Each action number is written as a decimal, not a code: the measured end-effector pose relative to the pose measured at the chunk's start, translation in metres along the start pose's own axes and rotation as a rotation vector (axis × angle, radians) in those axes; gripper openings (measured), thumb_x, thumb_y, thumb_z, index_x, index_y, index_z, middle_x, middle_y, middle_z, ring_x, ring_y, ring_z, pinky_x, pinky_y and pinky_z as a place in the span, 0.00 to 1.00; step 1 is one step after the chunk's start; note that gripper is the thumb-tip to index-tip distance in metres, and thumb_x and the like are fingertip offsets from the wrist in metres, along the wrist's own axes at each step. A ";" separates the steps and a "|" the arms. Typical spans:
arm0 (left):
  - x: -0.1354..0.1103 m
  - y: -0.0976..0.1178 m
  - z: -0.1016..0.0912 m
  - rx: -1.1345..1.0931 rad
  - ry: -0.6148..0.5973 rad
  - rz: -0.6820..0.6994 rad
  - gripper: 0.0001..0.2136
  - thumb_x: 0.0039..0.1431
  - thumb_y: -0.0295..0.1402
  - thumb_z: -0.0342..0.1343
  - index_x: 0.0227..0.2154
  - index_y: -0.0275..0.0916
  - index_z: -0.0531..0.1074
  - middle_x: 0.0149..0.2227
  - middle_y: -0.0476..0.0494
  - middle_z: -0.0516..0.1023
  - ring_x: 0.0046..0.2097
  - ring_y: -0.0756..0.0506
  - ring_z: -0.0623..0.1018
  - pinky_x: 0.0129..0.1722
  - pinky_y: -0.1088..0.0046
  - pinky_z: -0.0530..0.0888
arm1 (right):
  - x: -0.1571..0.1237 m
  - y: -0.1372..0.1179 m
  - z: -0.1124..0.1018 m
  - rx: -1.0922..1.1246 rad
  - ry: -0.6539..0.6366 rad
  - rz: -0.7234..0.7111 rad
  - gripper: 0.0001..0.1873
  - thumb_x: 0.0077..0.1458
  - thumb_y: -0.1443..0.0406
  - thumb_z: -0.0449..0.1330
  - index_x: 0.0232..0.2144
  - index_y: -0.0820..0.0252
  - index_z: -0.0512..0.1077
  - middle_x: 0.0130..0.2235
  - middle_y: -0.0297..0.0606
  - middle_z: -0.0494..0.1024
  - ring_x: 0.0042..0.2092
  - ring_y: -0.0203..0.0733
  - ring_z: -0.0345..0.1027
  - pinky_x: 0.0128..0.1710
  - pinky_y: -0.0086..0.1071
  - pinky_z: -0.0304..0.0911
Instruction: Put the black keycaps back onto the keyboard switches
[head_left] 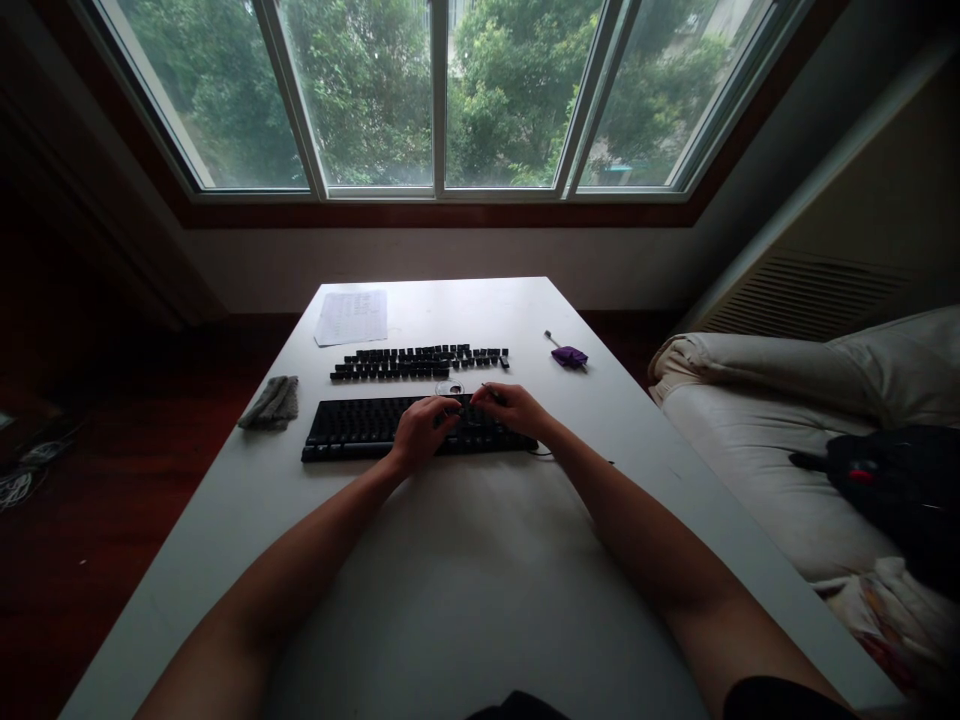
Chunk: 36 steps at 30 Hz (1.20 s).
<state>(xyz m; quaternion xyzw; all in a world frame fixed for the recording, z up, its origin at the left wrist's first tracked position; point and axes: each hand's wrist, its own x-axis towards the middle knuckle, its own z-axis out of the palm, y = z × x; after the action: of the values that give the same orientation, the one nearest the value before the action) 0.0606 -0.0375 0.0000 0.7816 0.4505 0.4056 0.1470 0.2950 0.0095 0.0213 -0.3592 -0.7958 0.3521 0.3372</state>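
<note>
A black computer keyboard lies on the white table. My left hand is over the middle of it, fingers curled in toward the thumb; whatever they may hold is too small and dark to make out. Just right of it, my right hand pinches with thumb and fingertips above the keyboard's back edge. Something thin and dark seems to be in that pinch, but its kind does not show. Behind the keyboard, loose black keycaps stand in rows. A small clear round dish sits between the keycaps and my hands.
A folded grey cloth lies at the table's left edge. Printed paper is at the back left. On the right are a purple cloth and a thin brush-like stick. A sofa stands right of the table.
</note>
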 end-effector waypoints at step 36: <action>-0.001 -0.001 0.002 0.021 -0.054 -0.053 0.05 0.63 0.33 0.55 0.40 0.43 0.72 0.41 0.47 0.77 0.36 0.48 0.76 0.38 0.71 0.71 | -0.003 -0.005 0.018 -0.314 0.035 -0.035 0.11 0.55 0.61 0.63 0.42 0.57 0.76 0.28 0.32 0.74 0.28 0.34 0.63 0.32 0.27 0.57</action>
<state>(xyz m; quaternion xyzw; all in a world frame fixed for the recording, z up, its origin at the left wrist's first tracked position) 0.0617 -0.0374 -0.0021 0.7817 0.4710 0.3756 0.1615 0.2803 -0.0018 0.0150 -0.3998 -0.8412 0.2109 0.2967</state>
